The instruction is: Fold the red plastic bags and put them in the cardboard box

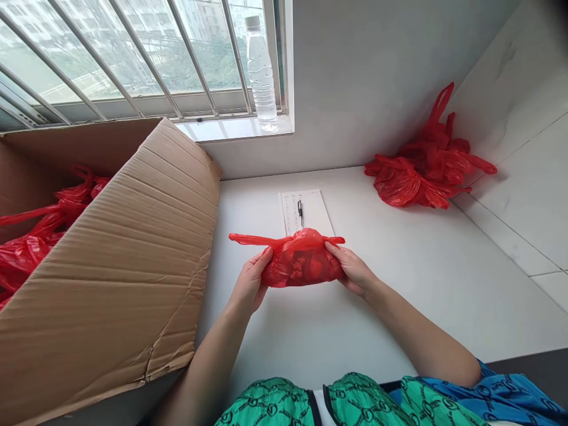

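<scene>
Between my two hands is a red plastic bag (306, 263), held up over the white table. Its contents show darkly through the thin plastic, but I cannot make out what they are. My left hand (254, 278) grips the bag's left end, thumb on top. At the right end, my right hand (352, 269) pinches it the same way. One bag handle sticks out to the left past my left thumb. Just behind the bag lies a sheet of paper (317, 208) with writing on its left side, and a black pen (300, 210) rests on it.
A large cardboard box (133, 254) stands at the left, with red plastic bags (31, 251) inside. More red bags (421, 171) are heaped in the back right corner by the tiled wall. A clear water bottle (261, 83) stands on the sill of the barred window.
</scene>
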A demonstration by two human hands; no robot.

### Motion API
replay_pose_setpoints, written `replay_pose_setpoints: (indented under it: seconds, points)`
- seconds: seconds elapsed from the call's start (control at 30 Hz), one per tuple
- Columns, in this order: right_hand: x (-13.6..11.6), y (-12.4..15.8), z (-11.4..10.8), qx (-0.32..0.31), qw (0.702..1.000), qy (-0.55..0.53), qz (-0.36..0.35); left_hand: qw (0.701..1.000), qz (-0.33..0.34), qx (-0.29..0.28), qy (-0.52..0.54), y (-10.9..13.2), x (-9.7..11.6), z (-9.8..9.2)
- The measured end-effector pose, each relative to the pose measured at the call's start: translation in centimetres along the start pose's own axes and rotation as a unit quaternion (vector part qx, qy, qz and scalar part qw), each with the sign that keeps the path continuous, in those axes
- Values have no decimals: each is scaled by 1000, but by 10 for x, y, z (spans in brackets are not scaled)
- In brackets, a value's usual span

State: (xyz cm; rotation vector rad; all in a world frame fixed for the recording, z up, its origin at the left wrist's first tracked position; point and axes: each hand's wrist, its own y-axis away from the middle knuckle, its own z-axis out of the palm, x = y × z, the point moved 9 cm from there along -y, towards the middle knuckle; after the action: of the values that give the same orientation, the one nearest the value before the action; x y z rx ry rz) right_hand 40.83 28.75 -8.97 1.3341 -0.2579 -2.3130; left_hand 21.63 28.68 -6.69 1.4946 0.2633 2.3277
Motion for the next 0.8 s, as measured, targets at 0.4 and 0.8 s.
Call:
replay_pose_setpoints:
  seconds: [0.4, 0.8]
  points:
    - [5, 0, 3, 1, 1000, 15, -10, 996, 81, 46, -11, 10, 12, 7]
    - [-30, 19, 19, -70, 994, 76, -34, 958, 174, 4, -226, 15, 37, 6]
